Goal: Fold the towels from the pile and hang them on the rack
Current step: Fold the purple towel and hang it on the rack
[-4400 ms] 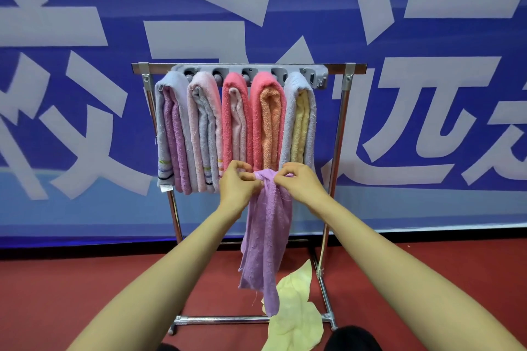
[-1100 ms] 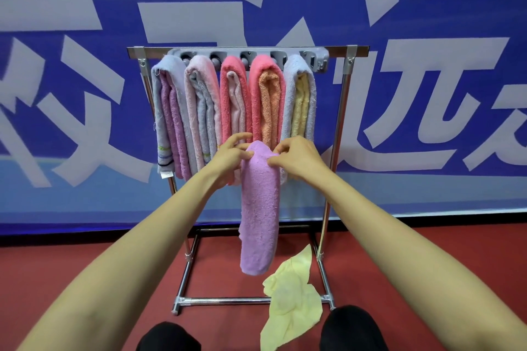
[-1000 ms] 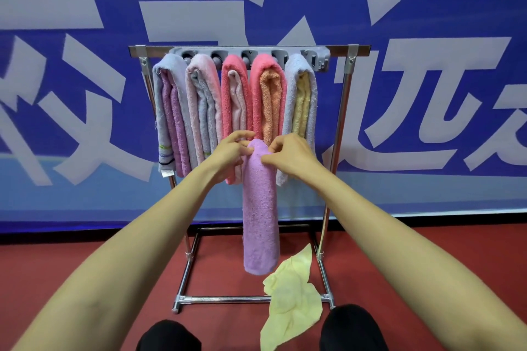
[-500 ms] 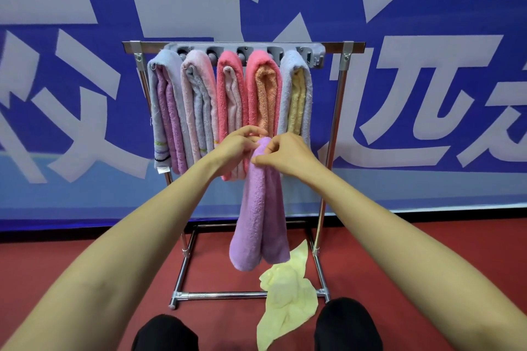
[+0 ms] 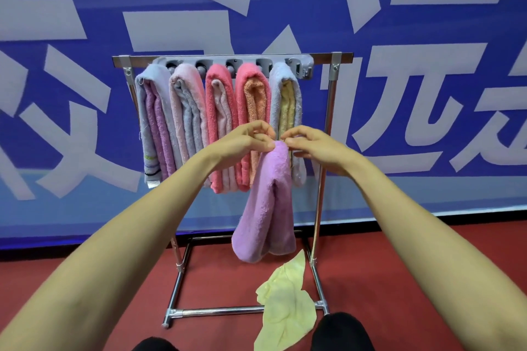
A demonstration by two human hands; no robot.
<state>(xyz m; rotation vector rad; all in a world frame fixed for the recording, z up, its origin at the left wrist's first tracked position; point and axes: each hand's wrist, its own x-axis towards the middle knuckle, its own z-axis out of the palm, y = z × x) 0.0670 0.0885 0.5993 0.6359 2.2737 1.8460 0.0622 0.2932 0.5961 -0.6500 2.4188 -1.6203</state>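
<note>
Both hands pinch the top fold of a lilac terry towel [image 5: 268, 208], which hangs doubled in front of the right end of the chrome floor rack [image 5: 325, 179]. The left hand [image 5: 242, 141] and right hand [image 5: 313, 148] meet there, arms stretched forward, fingers clamped on the fold from either side. Hanging it well likely means keeping both halves level while lifting it over a bar.

The hung towels [image 5: 222, 122] pack the rack [image 5: 320, 55] side by side, leaving only a narrow gap beside the right post [image 5: 328, 128]. The purple towel [image 5: 265, 208] hangs before the rightmost ones. Beneath them the frame is open down to the yellow cloth [image 5: 285, 310] on the floor [image 5: 222, 273].
</note>
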